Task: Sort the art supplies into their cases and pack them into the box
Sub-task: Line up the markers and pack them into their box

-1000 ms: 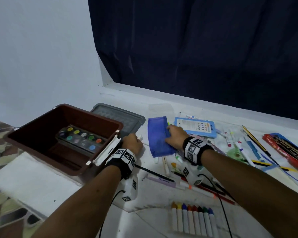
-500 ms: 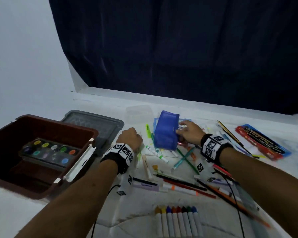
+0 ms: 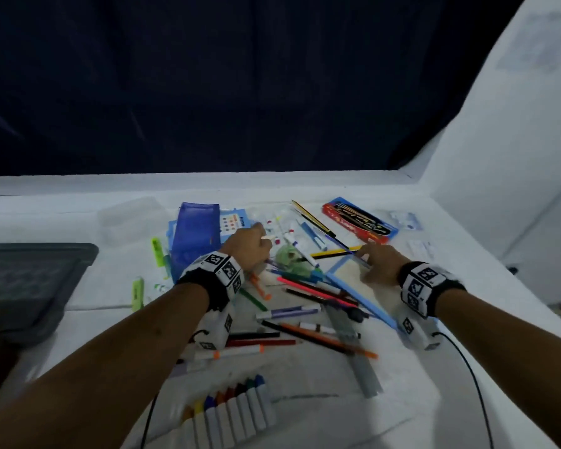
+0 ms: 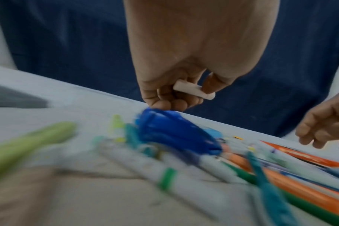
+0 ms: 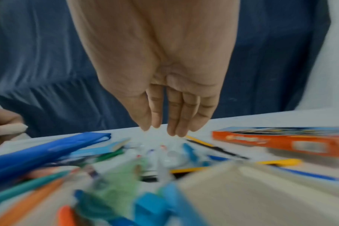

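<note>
Both hands shifted right over scattered markers (image 3: 308,288); blue pouch (image 3: 195,236) upright.

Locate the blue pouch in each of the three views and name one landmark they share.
Head: blue pouch lies left of centre, just beyond the left hand.
Left wrist: blurred, mid-frame, right under the curled fingers.
Right wrist: at the left edge, running toward centre.
Shared landmark: the orange-red box.

A home room, judging by the white sheet (image 3: 78,319) and dark curtain (image 3: 240,92).
</note>
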